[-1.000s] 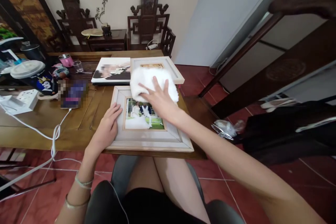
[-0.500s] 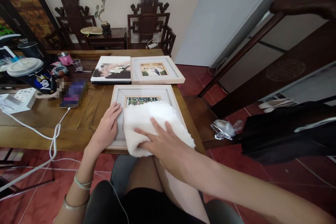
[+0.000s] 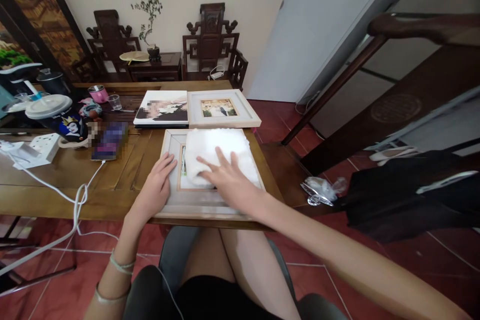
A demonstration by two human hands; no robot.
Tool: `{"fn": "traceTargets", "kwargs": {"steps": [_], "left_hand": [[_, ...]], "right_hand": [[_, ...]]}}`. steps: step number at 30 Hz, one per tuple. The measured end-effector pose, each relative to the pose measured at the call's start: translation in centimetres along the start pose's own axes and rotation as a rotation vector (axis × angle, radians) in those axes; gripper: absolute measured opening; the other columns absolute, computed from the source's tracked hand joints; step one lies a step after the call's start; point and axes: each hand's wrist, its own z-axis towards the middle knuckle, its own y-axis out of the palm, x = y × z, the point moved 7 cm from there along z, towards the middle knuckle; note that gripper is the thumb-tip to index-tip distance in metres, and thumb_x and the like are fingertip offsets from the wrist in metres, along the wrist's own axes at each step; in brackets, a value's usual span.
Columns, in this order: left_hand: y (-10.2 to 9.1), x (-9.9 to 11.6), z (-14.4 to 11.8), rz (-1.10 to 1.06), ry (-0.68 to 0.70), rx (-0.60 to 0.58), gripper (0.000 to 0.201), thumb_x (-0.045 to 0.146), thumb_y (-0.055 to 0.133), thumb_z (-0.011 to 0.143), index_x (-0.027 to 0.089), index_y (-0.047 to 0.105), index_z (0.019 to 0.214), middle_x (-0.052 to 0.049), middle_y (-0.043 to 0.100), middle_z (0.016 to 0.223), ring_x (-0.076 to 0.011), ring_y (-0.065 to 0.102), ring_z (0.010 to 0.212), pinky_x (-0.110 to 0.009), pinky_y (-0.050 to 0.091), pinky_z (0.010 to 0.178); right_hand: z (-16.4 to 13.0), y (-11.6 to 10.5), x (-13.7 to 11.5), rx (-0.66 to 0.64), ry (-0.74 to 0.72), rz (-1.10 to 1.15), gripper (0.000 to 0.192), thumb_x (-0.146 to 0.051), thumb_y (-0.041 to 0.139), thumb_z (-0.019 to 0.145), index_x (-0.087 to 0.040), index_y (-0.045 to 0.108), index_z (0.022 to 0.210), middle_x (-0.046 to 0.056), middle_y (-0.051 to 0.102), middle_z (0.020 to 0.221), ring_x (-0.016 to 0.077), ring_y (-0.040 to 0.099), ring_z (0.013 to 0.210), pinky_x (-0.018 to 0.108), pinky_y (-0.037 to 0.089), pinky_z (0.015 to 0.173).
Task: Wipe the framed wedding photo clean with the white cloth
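Two hands busy: my right hand (image 3: 228,182) presses flat, fingers spread, on the white cloth (image 3: 217,152) covering most of the picture frame (image 3: 195,200)'s glass; my left hand (image 3: 157,187) lies open, bracing its edge; wiping looks midway.

My one head camera looks forward and down, close over the wooden table (image 3: 56,190); no second view shares anything.

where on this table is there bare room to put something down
Bare wood lies between the blurred phone and the near picture frame, where the left hand rests, and along the near edge past the white cable. The far left is crowded: power strip, lidded cup, pink cup.
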Motion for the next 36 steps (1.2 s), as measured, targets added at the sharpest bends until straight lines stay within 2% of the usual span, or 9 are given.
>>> {"fn": "traceTargets", "kwargs": {"steps": [4,8,14,18,22,26,29,32,36], "left_hand": [[0.0,0.2,0.1,0.025,-0.008,-0.015,0.046,0.012,0.031,0.091,0.007,0.053,0.132,-0.017,0.047,0.145,-0.0236,0.031,0.143,-0.049,0.028,0.118],[-0.1,0.4,0.2,0.022,-0.030,-0.036,0.047,0.013,0.030,0.092,0.013,0.051,0.134,-0.014,0.047,0.146,-0.0229,0.031,0.143,-0.049,0.029,0.117],[-0.3,0.3,0.0,-0.014,-0.029,-0.017,0.050,0.013,0.030,0.093,0.012,0.043,0.141,-0.016,0.043,0.148,-0.0226,0.030,0.144,-0.049,0.026,0.118],[-0.3,0.3,0.0,-0.026,-0.042,-0.011,0.050,0.014,0.030,0.093,0.013,0.042,0.141,-0.015,0.043,0.149,-0.0221,0.029,0.144,-0.048,0.025,0.118],[-0.2,0.2,0.0,-0.023,-0.080,-0.013,0.051,0.016,0.030,0.094,0.011,0.038,0.143,-0.016,0.038,0.151,-0.0216,0.029,0.144,-0.045,0.024,0.119],[-0.1,0.1,0.0,-0.013,-0.090,-0.014,0.051,0.016,0.029,0.094,0.005,0.037,0.143,-0.020,0.037,0.151,-0.0225,0.028,0.144,-0.044,0.024,0.119],[0.1,0.1,0.0,-0.006,-0.099,-0.035,0.050,0.016,0.029,0.095,0.007,0.038,0.142,-0.019,0.038,0.151,-0.0230,0.028,0.144,-0.045,0.025,0.119],[0.0,0.4,0.0,-0.019,-0.107,-0.045,0.049,0.022,0.026,0.098,0.010,0.037,0.144,-0.017,0.037,0.151,-0.0226,0.027,0.145,-0.045,0.024,0.119],[-0.4,1.4,0.1,-0.070,-0.087,-0.045,0.052,0.032,0.025,0.101,0.016,0.024,0.150,-0.013,0.018,0.160,-0.0223,0.017,0.148,-0.046,0.017,0.120]], "right_hand": [[-4.8,-0.5,-3.9,-0.206,-0.175,0.137,0.075,0.012,0.048,0.063,-0.022,0.058,0.129,0.003,0.026,0.157,0.0502,0.011,0.140,0.074,0.024,0.104],[-4.9,-0.2,-4.4,-0.139,-0.258,0.182,0.075,0.012,0.045,0.064,-0.025,0.059,0.129,0.001,0.031,0.155,0.0459,0.013,0.142,0.074,0.024,0.104],[1.5,0.3,1.7,0.198,0.002,-0.029,0.078,0.014,0.039,0.068,-0.022,0.052,0.136,0.004,0.025,0.158,0.0456,0.007,0.143,0.076,0.021,0.104],[4.6,-1.0,4.5,0.262,0.129,-0.113,0.074,0.013,0.039,0.071,-0.018,0.050,0.137,0.007,0.021,0.159,0.0486,0.002,0.142,0.079,0.019,0.102],[3.8,-0.5,1.4,0.131,0.052,-0.114,0.068,0.009,0.044,0.075,-0.018,0.052,0.137,0.009,0.024,0.158,0.0522,0.008,0.139,0.079,0.022,0.101],[-1.0,0.1,-3.8,-0.066,-0.102,-0.061,0.076,0.004,0.061,0.067,-0.019,0.050,0.138,0.010,0.023,0.158,0.0557,0.013,0.137,0.076,0.024,0.103],[-3.9,-0.2,-5.9,-0.179,-0.189,0.029,0.077,0.004,0.061,0.064,-0.023,0.053,0.136,0.006,0.026,0.157,0.0541,0.017,0.137,0.076,0.029,0.101],[-3.4,-0.5,-5.6,-0.150,-0.173,0.043,0.074,0.006,0.055,0.068,-0.024,0.053,0.136,0.004,0.029,0.156,0.0517,0.019,0.138,0.074,0.030,0.102],[1.7,-1.1,-3.0,0.097,-0.002,-0.040,0.058,0.002,0.046,0.082,-0.019,0.053,0.135,0.008,0.026,0.157,0.0491,0.014,0.141,0.075,0.026,0.102]]}}
